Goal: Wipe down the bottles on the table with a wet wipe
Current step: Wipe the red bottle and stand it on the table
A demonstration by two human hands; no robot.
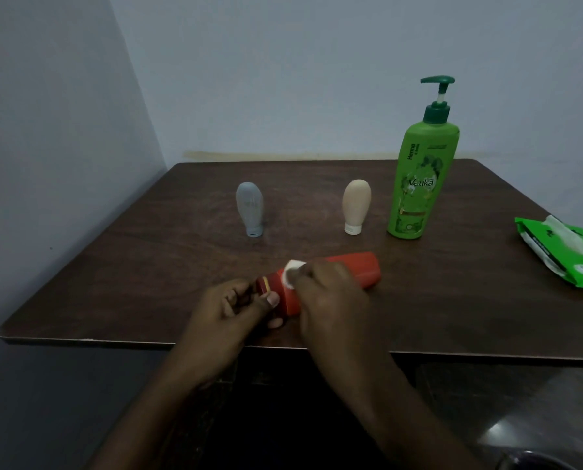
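Your left hand grips the red bottle at its cap near the table front edge, right hand presses wipe on it; green pump bottle reads "Vatika", "Henna"

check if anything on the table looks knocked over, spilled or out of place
Nothing spilled. The red bottle lies on its side only because the left hand holds its cap end while the right hand wipes it. The wipes pack sits open at the table's right edge, partly out of frame.
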